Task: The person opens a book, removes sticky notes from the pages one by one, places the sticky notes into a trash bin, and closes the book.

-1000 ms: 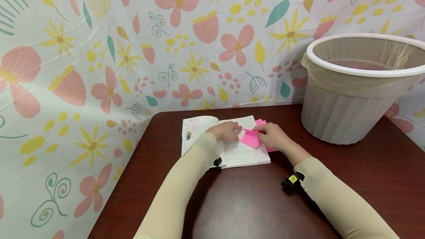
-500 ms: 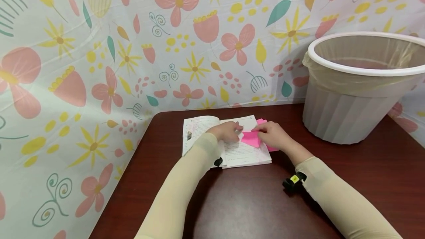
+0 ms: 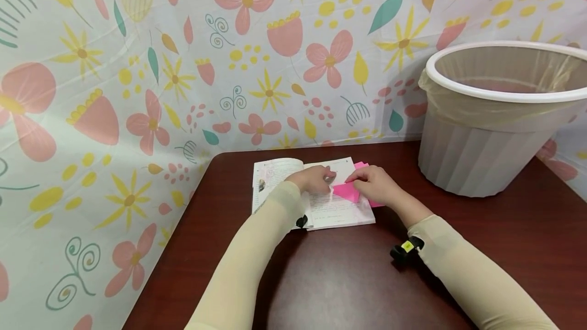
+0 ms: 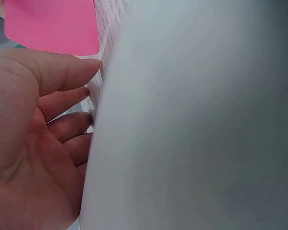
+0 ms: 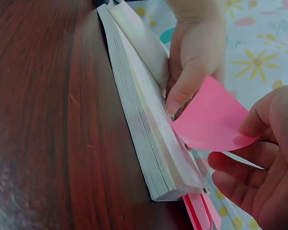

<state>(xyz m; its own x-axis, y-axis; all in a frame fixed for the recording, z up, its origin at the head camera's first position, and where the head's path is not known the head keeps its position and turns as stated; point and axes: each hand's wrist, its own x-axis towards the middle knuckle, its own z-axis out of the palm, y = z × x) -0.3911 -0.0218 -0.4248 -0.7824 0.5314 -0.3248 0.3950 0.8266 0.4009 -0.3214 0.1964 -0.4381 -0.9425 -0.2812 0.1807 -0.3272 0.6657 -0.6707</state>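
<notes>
An open book [image 3: 335,217] with printed pages lies on the table. My right hand [image 3: 378,186] pinches a pink sticky note [image 3: 346,192] between thumb and index finger over the right-hand page. In the right wrist view the sticky note [image 5: 211,122] curves up from the page, with one edge low against the book [image 5: 134,115]. My left hand [image 3: 314,180] rests on the book near the middle, its fingertips touching the page beside the note. In the left wrist view its fingers are loosely bent, and a raised blurred page [image 4: 192,120] hides much of the scene.
More pink sticky notes [image 3: 361,165] stick out from the book's right edge. A grey waste bin [image 3: 472,152] with a white rim and a clear liner stands at the table's back right. Flower-patterned cloth [image 3: 160,65] hangs behind the brown table [image 3: 339,279].
My right hand has shifted slightly leftward, and the pink note's upper edge has turned, so less of its face shows. The left hand stays in place on the book.
</notes>
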